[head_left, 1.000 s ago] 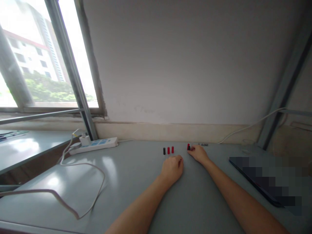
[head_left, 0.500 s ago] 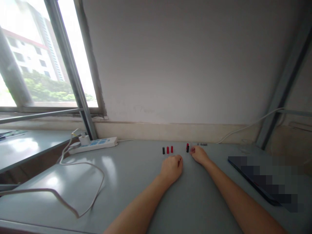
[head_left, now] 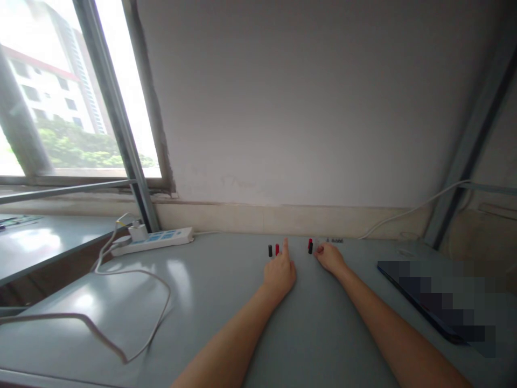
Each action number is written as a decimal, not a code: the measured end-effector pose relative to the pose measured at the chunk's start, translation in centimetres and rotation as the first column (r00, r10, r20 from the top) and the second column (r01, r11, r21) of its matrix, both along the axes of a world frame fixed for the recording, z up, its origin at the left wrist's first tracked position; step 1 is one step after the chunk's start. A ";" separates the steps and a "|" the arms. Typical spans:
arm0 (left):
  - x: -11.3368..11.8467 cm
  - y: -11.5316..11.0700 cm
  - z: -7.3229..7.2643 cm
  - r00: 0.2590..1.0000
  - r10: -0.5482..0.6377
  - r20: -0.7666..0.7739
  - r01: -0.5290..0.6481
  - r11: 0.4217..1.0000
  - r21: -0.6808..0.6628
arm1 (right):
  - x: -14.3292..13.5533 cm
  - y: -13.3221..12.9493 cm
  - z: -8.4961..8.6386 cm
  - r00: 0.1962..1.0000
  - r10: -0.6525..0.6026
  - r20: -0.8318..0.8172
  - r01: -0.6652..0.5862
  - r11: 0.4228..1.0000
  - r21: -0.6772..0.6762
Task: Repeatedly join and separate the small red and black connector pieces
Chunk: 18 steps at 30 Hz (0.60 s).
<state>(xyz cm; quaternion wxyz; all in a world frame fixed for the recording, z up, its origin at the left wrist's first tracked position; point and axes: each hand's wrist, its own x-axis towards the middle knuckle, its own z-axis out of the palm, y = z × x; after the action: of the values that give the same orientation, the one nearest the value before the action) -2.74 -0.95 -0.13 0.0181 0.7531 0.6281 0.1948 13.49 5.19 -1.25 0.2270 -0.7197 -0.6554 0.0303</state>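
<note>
My left hand (head_left: 279,272) has its index finger stretched out, other fingers curled, and holds nothing visible. Its fingertip covers the spot where a second red cylinder stood. Just left of that finger stand a small red cylinder (head_left: 277,249) and a small black cylinder (head_left: 270,250), both upright. My right hand (head_left: 330,257) is closed in a pinch; what it grips, if anything, is too small to make out. Close to its fingertips are another black cylinder (head_left: 311,248) and, behind it, a partly hidden red one (head_left: 310,241). A faint clear object (head_left: 317,242) shows beside them.
Several small dark pieces (head_left: 336,241) lie beyond my right hand near the wall. A white power strip (head_left: 161,240) with a plug sits at the back left, its cable (head_left: 167,302) looping over the grey table (head_left: 210,318). A dark flat object (head_left: 428,304), partly blurred, lies right.
My left hand has gone from a loose fist to a stretched index finger, shifting slightly left and forward over the rightmost red cylinder of the left group. My right hand stays nearly still.
</note>
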 end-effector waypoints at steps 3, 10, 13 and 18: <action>-0.1 0.2 0.0 1.000 0.022 -0.002 -0.022 1.000 -0.011 | -0.1 -0.7 0.5 0.999 -0.012 0.052 0.013 1.000 -0.026; -0.3 0.5 0.1 1.000 0.024 -0.007 -0.024 0.999 0.041 | -1.2 -3.2 3.3 0.962 0.020 0.272 0.015 0.992 -0.127; -0.5 0.5 0.4 1.000 0.022 -0.016 -0.021 0.998 0.064 | -2.0 -3.9 4.3 0.960 0.056 0.276 -0.020 0.991 -0.130; -0.7 0.5 0.3 0.994 0.001 0.109 -0.008 0.998 0.067 | -2.4 -4.6 3.8 0.979 0.125 0.163 -0.108 0.988 -0.108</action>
<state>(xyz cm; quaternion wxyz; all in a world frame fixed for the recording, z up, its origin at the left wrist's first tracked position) -3.48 -0.40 0.21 0.0264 0.7402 0.6210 0.2566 11.11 0.60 2.58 0.1327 -0.6904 -0.7110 0.0147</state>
